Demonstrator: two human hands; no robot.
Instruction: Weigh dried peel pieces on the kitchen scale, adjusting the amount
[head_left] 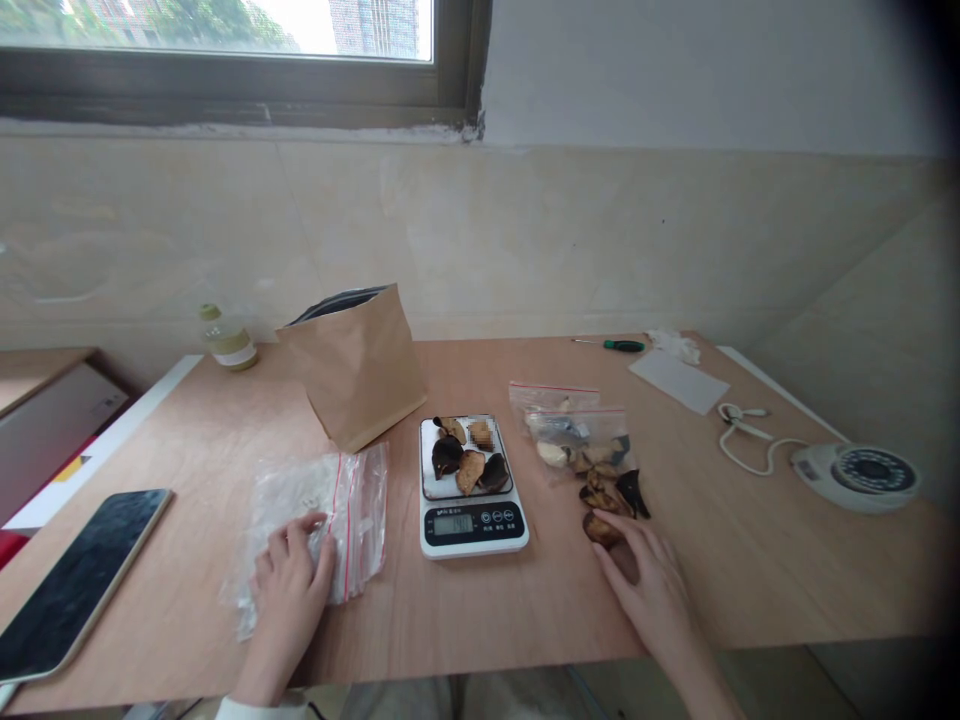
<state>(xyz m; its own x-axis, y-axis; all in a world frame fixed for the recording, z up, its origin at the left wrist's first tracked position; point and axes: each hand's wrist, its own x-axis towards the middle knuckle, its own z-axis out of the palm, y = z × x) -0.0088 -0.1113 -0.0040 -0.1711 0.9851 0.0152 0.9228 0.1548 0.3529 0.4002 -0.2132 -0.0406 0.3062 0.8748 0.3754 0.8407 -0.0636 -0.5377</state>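
One phone lies face up at the lower left of the frame, out of both hands' way. Beyond it, toward the upper left, a small bottle stands near the wall. The left hand, lower left of centre, lies over flat clear bags, fingers bent, perhaps to steady the slippery stack; whether it pinches one I cannot tell. Behind them a brown paper bag stands upright, mouth gaping, probably so that its inside stays easy to reach. At centre sits a kitchen scale, its display facing the person, likely for easy reading, and dried slices spread on its plate. Right of centre, filled zip bags overlap, with loose slices trailing toward the near edge. The right hand touches the nearest of these, thumb and fingers set around it; how firmly they close is unclear. Farther right lie a screwdriver, a white card and a corded round camera, set aside from the hands.
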